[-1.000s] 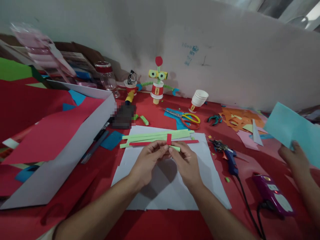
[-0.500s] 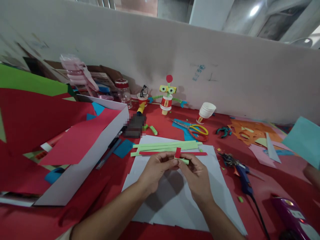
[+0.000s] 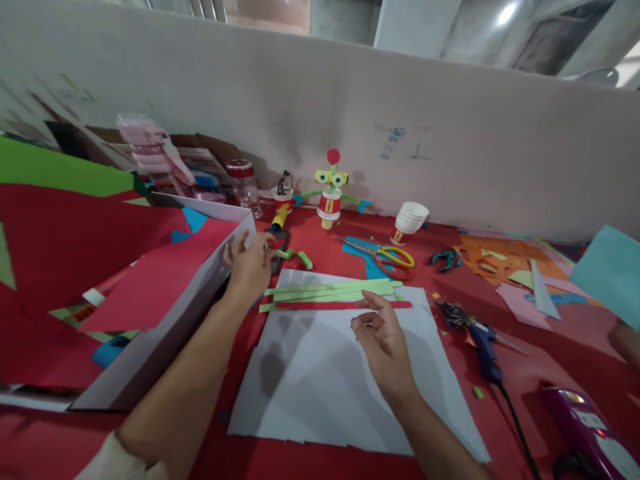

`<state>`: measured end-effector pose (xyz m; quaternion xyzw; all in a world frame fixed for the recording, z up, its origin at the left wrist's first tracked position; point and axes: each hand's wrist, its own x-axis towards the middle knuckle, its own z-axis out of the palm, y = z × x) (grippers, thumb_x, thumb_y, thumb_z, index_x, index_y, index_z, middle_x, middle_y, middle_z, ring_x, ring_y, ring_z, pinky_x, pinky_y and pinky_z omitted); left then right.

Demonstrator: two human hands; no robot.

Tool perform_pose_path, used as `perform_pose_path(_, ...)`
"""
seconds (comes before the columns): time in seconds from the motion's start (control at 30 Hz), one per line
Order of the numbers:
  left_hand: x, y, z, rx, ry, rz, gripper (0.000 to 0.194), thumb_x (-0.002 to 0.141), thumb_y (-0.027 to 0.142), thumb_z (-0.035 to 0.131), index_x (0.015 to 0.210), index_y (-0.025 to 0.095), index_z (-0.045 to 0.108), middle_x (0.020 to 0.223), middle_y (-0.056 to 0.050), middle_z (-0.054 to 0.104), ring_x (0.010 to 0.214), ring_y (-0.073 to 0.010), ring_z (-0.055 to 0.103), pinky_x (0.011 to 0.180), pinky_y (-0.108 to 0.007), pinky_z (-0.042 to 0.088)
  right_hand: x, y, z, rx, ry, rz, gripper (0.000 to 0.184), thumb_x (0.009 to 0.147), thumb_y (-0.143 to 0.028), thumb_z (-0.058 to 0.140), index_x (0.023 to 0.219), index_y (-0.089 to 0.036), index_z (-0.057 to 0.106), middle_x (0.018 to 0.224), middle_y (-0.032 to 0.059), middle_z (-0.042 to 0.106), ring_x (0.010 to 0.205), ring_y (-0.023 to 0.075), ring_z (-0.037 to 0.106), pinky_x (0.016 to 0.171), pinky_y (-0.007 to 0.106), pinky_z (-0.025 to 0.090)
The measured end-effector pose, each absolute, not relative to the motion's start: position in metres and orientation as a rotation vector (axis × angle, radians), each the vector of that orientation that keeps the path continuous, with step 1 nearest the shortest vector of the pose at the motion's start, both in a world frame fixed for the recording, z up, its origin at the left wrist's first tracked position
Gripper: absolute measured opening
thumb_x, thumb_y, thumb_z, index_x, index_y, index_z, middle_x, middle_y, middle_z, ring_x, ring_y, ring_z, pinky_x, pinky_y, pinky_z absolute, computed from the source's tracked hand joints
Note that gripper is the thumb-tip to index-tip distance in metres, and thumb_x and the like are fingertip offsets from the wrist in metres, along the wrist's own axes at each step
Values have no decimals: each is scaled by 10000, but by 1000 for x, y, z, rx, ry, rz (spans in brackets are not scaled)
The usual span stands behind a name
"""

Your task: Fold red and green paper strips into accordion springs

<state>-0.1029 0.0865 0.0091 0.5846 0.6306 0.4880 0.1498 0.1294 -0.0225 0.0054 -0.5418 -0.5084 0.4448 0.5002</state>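
Note:
My left hand [image 3: 249, 267] is over by the white box's edge, above a dark phone [image 3: 281, 252]. Between its thumb and fingertips is a small piece of red and light green folded paper [image 3: 277, 245], partly hidden by the fingers. Short green folded-paper springs [image 3: 305, 259] lie just right of it. My right hand [image 3: 385, 340] hovers over the white sheet [image 3: 320, 373], fingers curled but apart, holding nothing. Close to its fingertips are a red paper strip [image 3: 320, 306] and several light green strips [image 3: 330, 291] across the sheet's top.
A paper-cup robot figure [image 3: 329, 201] stands near the wall, with stacked cups [image 3: 409, 221] to its right. Scissors [image 3: 385, 253], pliers [image 3: 445, 260] and a corded glue gun [image 3: 483, 347] lie on the red table. At left is a white box [image 3: 165, 340] of coloured paper. Another person's hand [image 3: 625, 343] shows at far right.
My hands have separated. The left carried the red and green paper piece left, toward the phone and springs; the right let go of it and stays over the sheet.

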Motion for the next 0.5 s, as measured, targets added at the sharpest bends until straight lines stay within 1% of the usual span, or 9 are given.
perform_pose_path(0.03, -105, 88, 6, 1877, 1899, 1295, 214, 767, 109, 526, 909, 253, 597, 717, -85, 662, 1321, -306, 299, 1036, -546, 91, 130, -23, 6, -1314, -1227, 1076, 401, 817, -311, 560, 1203, -263, 461, 1095, 66, 548, 784, 148, 530, 636, 273, 434)
perform_pose_path(0.07, -107, 89, 3, 2019, 1945, 1180, 237, 784, 98, 495, 940, 250, 589, 690, -85, 666, 1316, -309, 316, 1029, -569, 72, 130, -23, 6, -1312, -1227, 1077, 398, 821, -317, 558, 1204, -268, 460, 1102, 65, 546, 785, 147, 529, 627, 269, 431)
perform_pose_path(0.2, -104, 90, -7, 2244, 2055, 876, 245, 841, 117, 409, 1014, 201, 560, 739, -133, 685, 1305, -321, 336, 1006, -582, 128, 130, -23, 5, -1303, -1229, 1090, 386, 834, -335, 551, 1203, -277, 455, 1091, 57, 552, 771, 145, 528, 594, 260, 418)
perform_pose_path(0.33, -103, 97, -10, 2211, 2046, 786, 237, 861, 157, 399, 1048, 161, 546, 806, -182, 674, 1303, -342, 340, 1001, -593, 141, 131, -24, 4, -1309, -1229, 1103, 376, 838, -325, 551, 1199, -280, 454, 1078, 50, 557, 754, 138, 525, 596, 261, 412)
perform_pose_path(0.4, -104, 101, -12, 2172, 2026, 786, 227, 861, 171, 411, 1047, 157, 540, 833, -178, 666, 1287, -347, 358, 1002, -579, 166, 131, -24, 4, -1298, -1236, 1084, 364, 840, -315, 552, 1191, -287, 458, 1091, 43, 550, 766, 135, 525, 612, 261, 418)
perform_pose_path(0.5, -108, 104, -12, 2132, 1968, 799, 220, 861, 175, 408, 1047, 172, 525, 799, -119, 654, 1248, -334, 396, 977, -494, 272, 131, -24, 5, -1292, -1242, 1076, 366, 842, -320, 555, 1194, -291, 458, 1094, 42, 548, 768, 137, 523, 606, 259, 422)
